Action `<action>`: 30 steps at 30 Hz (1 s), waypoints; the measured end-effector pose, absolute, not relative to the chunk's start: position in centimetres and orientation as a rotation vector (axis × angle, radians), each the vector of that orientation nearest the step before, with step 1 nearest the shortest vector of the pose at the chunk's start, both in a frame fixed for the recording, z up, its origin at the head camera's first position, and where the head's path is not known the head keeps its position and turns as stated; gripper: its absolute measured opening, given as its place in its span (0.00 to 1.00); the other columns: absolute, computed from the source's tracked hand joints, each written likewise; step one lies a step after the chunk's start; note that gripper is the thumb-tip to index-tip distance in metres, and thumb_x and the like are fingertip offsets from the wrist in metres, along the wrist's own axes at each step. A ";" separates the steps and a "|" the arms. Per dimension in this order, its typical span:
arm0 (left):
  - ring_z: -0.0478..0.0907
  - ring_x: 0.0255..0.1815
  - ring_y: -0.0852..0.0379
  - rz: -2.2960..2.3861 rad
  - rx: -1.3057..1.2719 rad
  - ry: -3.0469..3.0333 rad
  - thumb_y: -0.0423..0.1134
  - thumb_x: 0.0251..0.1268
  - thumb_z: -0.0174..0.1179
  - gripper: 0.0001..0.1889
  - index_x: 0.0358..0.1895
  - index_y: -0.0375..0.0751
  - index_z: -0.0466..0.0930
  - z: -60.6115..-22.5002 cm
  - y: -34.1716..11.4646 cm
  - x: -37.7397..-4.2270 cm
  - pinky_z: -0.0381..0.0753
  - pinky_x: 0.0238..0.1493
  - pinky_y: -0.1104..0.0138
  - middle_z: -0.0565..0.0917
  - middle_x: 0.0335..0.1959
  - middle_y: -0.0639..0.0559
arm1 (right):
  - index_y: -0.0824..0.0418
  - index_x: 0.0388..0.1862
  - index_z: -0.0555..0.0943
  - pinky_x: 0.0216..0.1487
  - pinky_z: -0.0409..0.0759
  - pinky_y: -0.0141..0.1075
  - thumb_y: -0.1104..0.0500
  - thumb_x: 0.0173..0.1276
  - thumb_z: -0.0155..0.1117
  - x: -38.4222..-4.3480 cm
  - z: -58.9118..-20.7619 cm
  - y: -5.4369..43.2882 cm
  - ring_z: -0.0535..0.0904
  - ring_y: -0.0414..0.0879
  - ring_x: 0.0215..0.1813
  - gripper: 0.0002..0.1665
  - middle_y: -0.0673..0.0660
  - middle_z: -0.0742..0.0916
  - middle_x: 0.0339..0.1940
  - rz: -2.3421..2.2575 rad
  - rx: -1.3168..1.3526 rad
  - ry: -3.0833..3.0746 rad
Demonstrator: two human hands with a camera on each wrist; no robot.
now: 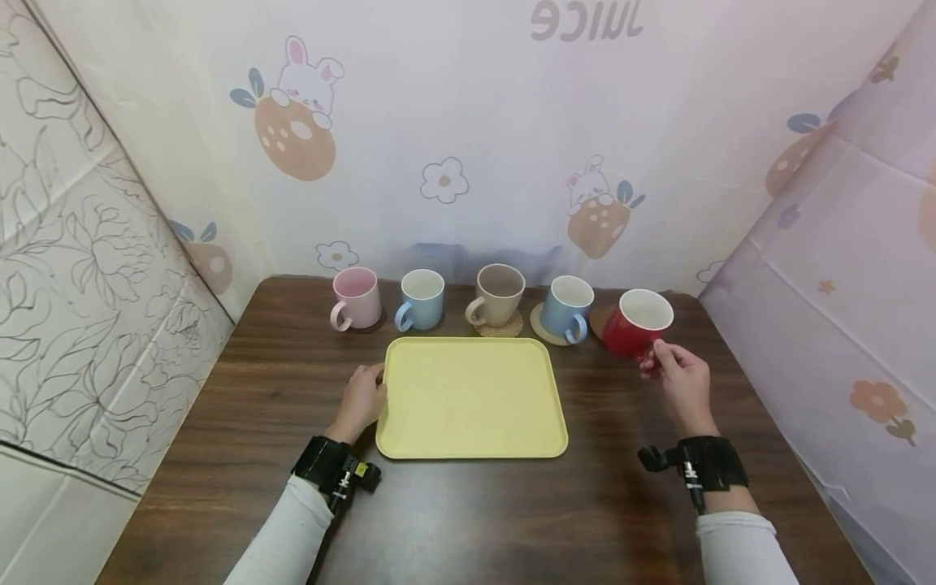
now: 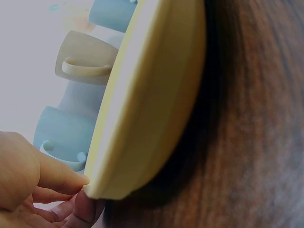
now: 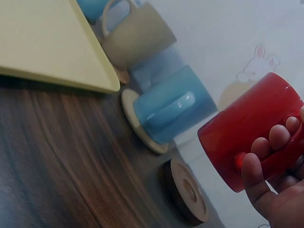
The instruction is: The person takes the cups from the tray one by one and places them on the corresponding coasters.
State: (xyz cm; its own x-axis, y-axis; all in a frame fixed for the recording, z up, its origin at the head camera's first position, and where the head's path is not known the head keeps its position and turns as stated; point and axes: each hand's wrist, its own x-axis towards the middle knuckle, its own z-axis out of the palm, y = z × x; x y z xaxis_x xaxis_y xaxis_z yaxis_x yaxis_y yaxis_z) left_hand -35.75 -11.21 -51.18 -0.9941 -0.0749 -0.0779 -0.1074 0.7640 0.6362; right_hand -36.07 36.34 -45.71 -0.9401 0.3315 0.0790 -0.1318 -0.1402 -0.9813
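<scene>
My right hand (image 1: pixel 682 382) grips a red mug (image 1: pixel 634 325) by its handle. In the right wrist view the mug (image 3: pixel 251 128) is raised clear of a dark round wooden coaster (image 3: pixel 187 192), whose top lies bare. My left hand (image 1: pixel 361 400) pinches the left rim of a yellow rectangular tray (image 1: pixel 468 398) between thumb and fingers. Seen from the left wrist, the thumb presses on the tray's edge (image 2: pixel 142 109), and a dark shadow lies beneath the tray.
Behind the tray stand a pink mug (image 1: pixel 358 301), a light blue mug (image 1: pixel 424 307), a beige mug (image 1: pixel 499 299) and another blue mug (image 1: pixel 566 309), each on a coaster. A patterned cloth (image 1: pixel 439 97) hangs behind the brown wooden table (image 1: pixel 468 520).
</scene>
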 end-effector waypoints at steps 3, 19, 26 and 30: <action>0.74 0.54 0.45 1.048 -0.150 2.911 0.30 0.71 0.48 0.22 0.67 0.31 0.70 -51.2 -11.1 -35.8 0.75 0.54 0.53 0.76 0.56 0.36 | 0.69 0.32 0.81 0.27 0.81 0.30 0.55 0.70 0.62 -37.3 -46.0 36.7 0.81 0.40 0.25 0.16 0.52 0.84 0.22 2.138 -0.267 -1.838; 0.75 0.52 0.44 1.059 -0.140 2.956 0.29 0.69 0.50 0.22 0.65 0.29 0.72 -51.4 -10.9 -35.7 0.75 0.54 0.51 0.77 0.53 0.35 | 0.69 0.39 0.79 0.32 0.83 0.29 0.51 0.70 0.60 -41.8 -47.5 38.5 0.80 0.39 0.31 0.19 0.51 0.83 0.27 2.170 -0.393 -1.892; 0.75 0.55 0.42 1.037 -0.159 2.949 0.29 0.70 0.50 0.22 0.66 0.30 0.71 -51.5 -10.9 -35.6 0.75 0.56 0.50 0.76 0.55 0.34 | 0.64 0.42 0.79 0.36 0.83 0.29 0.50 0.72 0.57 -42.4 -48.3 38.8 0.79 0.39 0.35 0.17 0.49 0.83 0.30 2.192 -0.461 -1.930; 0.75 0.56 0.41 1.042 -0.158 2.958 0.29 0.69 0.50 0.22 0.65 0.29 0.71 -51.3 -10.8 -35.5 0.75 0.57 0.49 0.76 0.56 0.33 | 0.64 0.44 0.78 0.37 0.83 0.29 0.49 0.73 0.56 -43.0 -48.6 38.6 0.79 0.39 0.36 0.18 0.49 0.82 0.32 2.184 -0.455 -1.968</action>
State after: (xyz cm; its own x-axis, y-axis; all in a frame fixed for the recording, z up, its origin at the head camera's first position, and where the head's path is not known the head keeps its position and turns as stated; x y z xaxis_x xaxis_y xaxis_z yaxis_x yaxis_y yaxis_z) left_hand -35.49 -10.83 -51.28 -0.9950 -0.0942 -0.0346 -0.0951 0.7747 0.6252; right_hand -43.00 38.59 -48.65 -0.9396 0.3228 -0.1135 0.0794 -0.1170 -0.9900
